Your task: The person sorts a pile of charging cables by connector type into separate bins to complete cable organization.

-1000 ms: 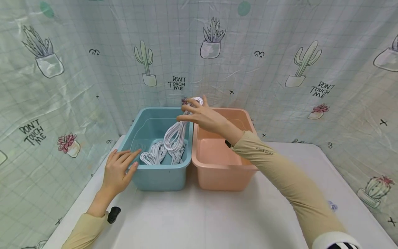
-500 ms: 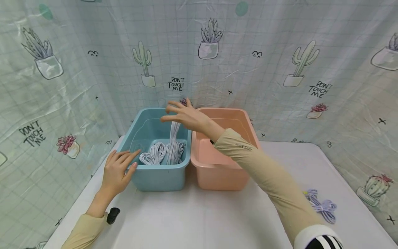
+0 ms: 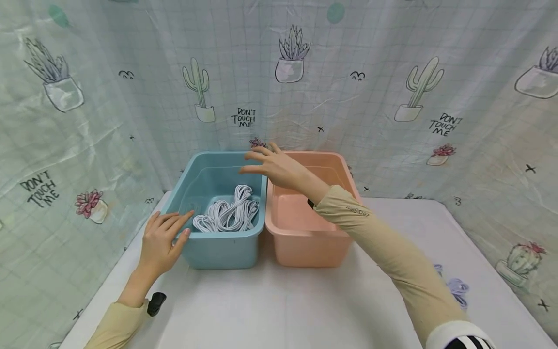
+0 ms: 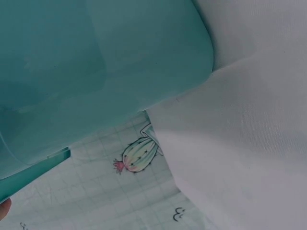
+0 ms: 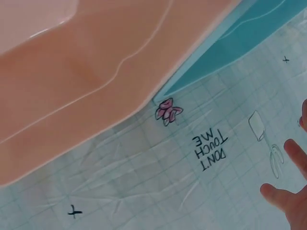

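Coiled white cables [image 3: 240, 212] lie in the blue plastic bin [image 3: 220, 253], between the left hand [image 3: 159, 242], at its near-left corner, and the right hand [image 3: 280, 167], both with fingers spread.

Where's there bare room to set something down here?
The white table is bare in front of the blue tub and orange tub, between the sleeves; so is the orange tub's visible floor. It's crowded inside the blue tub, where white cords lie, and at far right, where the right sleeve partly hides a purple cord.
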Available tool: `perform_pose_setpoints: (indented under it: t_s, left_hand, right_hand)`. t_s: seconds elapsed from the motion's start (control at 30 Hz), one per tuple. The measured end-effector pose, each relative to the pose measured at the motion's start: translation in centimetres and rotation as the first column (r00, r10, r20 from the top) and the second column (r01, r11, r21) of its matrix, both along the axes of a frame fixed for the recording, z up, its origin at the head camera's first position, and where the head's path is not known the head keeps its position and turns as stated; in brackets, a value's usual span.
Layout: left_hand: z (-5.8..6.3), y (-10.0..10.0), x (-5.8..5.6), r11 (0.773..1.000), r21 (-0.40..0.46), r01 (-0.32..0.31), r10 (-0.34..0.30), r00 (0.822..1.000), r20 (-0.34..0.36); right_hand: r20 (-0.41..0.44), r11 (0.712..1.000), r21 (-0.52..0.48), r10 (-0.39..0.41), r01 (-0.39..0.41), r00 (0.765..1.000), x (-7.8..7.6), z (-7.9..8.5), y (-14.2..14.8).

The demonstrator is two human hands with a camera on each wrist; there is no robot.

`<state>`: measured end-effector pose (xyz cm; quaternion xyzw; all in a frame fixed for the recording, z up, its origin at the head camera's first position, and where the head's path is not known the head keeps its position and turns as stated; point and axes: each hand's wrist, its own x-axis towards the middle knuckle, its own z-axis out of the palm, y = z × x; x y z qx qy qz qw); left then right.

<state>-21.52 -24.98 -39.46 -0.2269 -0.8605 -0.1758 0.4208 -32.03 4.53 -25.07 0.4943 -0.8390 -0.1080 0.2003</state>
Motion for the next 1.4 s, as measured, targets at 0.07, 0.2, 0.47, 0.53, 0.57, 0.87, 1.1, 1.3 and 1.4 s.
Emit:
perform_pose_setpoints:
  t_s: [0.07,0.2,0.47,0.53,0.57,0.87,1.1,1.3,1.4]
  left_hand:
    - [0.1,0.0,-0.1,1.000,0.002,0.004,-0.004,1.000,0.006]
    - [0.0,0.0,-0.2,1.000,0.014,0.012,-0.012,1.000,-0.013]
    - [0.1,0.1,-0.3,1.000,0.025,0.016,-0.015,0.999,-0.029]
    - [0.1,0.1,-0.2,0.999,0.029,0.016,-0.016,0.999,-0.028]
    - [0.1,0.1,-0.3,0.999,0.030,0.016,-0.016,1.000,-0.025]
    - [0.0,0.2,-0.4,0.999,0.035,0.018,-0.017,1.000,-0.021]
    - [-0.1,0.2,-0.4,0.999,0.040,0.027,-0.026,0.999,-0.029]
    - [-0.2,0.2,-0.4,0.999,0.040,0.017,-0.016,0.999,-0.029]
    - [-0.2,0.2,-0.3,0.999,0.039,0.016,-0.015,0.999,-0.028]
  right_hand:
    - [0.002,1.000,-0.006,-0.012,0.012,1.000,0.0,0.1,0.8]
    - [0.017,0.998,-0.041,-0.036,0.036,0.999,0.2,0.1,2.3]
    - [-0.020,0.989,-0.147,-0.024,0.021,1.000,0.8,-0.4,5.6]
    - [-0.024,0.986,-0.162,-0.033,0.029,0.999,1.0,-0.6,6.5]
    - [-0.021,0.985,-0.171,-0.039,0.034,0.999,1.1,-0.7,7.1]
    - [-0.032,0.945,-0.326,-0.025,0.013,0.999,1.9,-2.0,11.4]
    - [0.027,0.917,-0.388,-0.089,0.093,0.996,3.4,-2.3,14.1]
    - [0.067,0.894,-0.418,-0.147,0.162,0.987,4.9,-2.9,16.1]
    - [0.086,0.879,-0.436,-0.172,0.192,0.981,5.6,-3.3,16.8]
